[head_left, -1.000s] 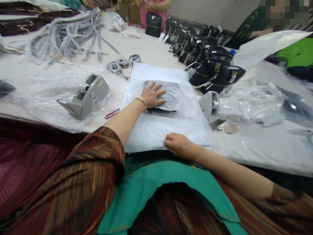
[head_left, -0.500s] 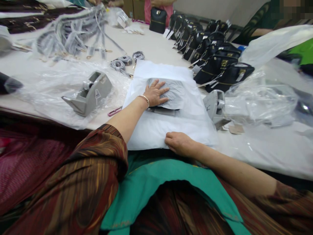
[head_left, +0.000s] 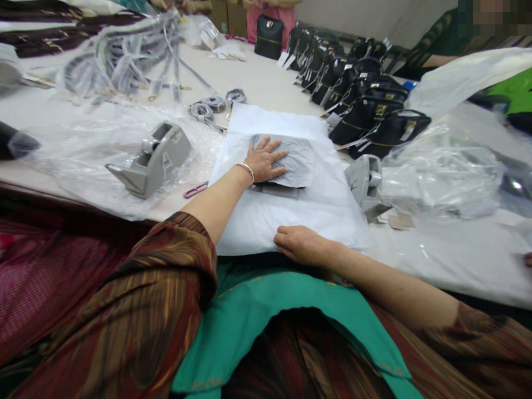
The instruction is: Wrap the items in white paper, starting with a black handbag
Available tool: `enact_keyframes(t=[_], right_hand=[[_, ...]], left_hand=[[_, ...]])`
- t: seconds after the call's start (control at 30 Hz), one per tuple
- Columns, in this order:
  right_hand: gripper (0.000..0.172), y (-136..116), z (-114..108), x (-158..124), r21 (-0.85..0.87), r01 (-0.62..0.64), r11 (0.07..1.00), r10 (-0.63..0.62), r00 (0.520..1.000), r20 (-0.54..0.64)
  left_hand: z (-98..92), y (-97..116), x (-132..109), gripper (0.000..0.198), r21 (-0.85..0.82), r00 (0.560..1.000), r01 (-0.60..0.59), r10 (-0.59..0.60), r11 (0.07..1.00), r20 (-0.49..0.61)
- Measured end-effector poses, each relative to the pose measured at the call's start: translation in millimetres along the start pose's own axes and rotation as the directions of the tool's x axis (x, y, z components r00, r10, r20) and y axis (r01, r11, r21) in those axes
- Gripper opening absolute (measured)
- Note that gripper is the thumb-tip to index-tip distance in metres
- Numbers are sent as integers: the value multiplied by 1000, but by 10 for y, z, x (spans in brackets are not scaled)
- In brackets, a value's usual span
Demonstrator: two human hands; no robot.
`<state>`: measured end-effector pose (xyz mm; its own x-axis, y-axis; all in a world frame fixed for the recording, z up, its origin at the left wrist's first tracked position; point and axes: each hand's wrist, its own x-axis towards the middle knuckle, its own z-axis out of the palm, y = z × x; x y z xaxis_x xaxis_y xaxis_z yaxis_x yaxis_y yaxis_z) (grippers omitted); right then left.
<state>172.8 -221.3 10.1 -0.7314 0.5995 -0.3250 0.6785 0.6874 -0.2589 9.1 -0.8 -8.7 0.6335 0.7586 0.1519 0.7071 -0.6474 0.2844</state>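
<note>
Left hand [head_left: 265, 162] flat on grey sheet [head_left: 298, 166], fingers splayed. Right hand [head_left: 301, 244] curled, near edge of paper [head_left: 253, 227]; grip unclear. Two tape dispensers [head_left: 163, 160] [head_left: 362, 185].

Light is diffuse, fairly bright on the table [head_left: 266, 77], looks overhead; shadows soft and faint. White paper [head_left: 245, 230] is near washed out, folds low contrast. Glare streaks on the clear plastic [head_left: 449, 177] at right, hard hotspot on the dark wrapped item [head_left: 515, 185] near the right edge. Black bags [head_left: 351, 126] lose detail in their sides. Pink mesh [head_left: 50, 282] below the table edge sits dim. Wide-angle stretch on the sleeves [head_left: 166, 288] toward the bottom corners. Far boxes [head_left: 235, 19] soft, right edge smeared, top-right patch pixelated.
</note>
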Motion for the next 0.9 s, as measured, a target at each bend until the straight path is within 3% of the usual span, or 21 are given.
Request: enact_keyframes(t=[0.27, 0.63, 0.77, 0.9], right_hand=[[14, 55, -35, 69, 97, 61, 993, -56, 997, -54], [19, 194, -256, 127, 370, -36, 928, 54, 998, -39], [21, 210, -530, 114, 311, -92, 946, 117, 991, -61], [19, 156, -781, 147, 67, -276, 959, 284, 948, -148]], left_hand=[[-8, 11, -9, 69, -6, 1000, -5, 5, 1000, -14], [-19, 13, -17, 69, 14, 1000, -6, 6, 1000, -19], [-23, 9, -18, 69, 25, 1000, -8, 9, 1000, -21], [-43, 13, -29, 69, 38, 999, -22, 23, 999, -30]])
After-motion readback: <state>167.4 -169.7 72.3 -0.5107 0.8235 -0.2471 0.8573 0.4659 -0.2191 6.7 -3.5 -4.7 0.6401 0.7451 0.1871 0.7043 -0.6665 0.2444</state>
